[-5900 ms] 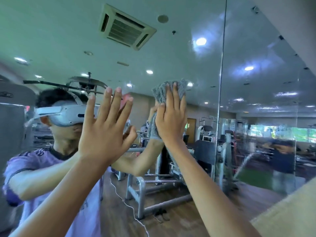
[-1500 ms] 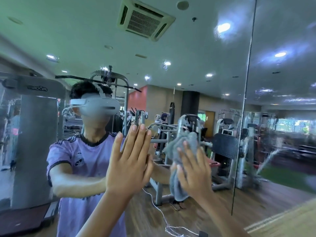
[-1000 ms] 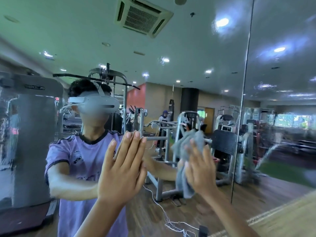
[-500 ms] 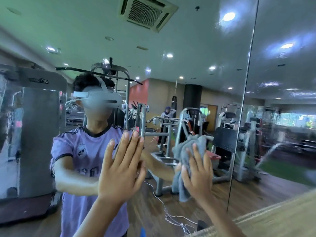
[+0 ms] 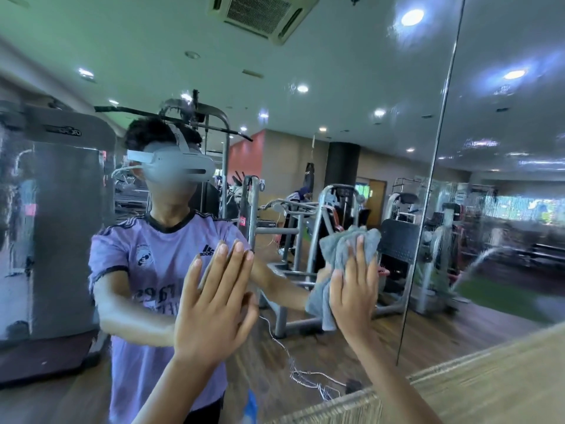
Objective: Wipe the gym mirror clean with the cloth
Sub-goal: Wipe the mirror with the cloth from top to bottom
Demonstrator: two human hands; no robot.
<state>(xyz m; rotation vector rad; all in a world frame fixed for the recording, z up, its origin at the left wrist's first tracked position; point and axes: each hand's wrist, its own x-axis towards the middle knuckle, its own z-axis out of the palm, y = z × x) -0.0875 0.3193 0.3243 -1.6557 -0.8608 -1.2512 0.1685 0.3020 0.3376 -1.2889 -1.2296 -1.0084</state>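
Observation:
The gym mirror [image 5: 321, 87] fills almost the whole view and reflects me and the room behind. My right hand [image 5: 354, 289] presses a grey cloth [image 5: 339, 255] flat against the glass with straight fingers, a little right of centre. The cloth bunches above my fingertips and hangs below my palm on the left. My left hand [image 5: 214, 304] lies flat on the mirror to the left, fingers straight and together, holding nothing.
A vertical seam [image 5: 428, 191] between mirror panels runs just right of my right hand. A woven, straw-coloured surface [image 5: 458, 390] borders the mirror at the bottom right. Weight machines and a person in the distance appear only as reflections. Streaks show on the right panel.
Over six seconds the cloth came from high on the glass down to mid height. In the last second my right hand slid slightly right and up with it; my left palm stayed planted.

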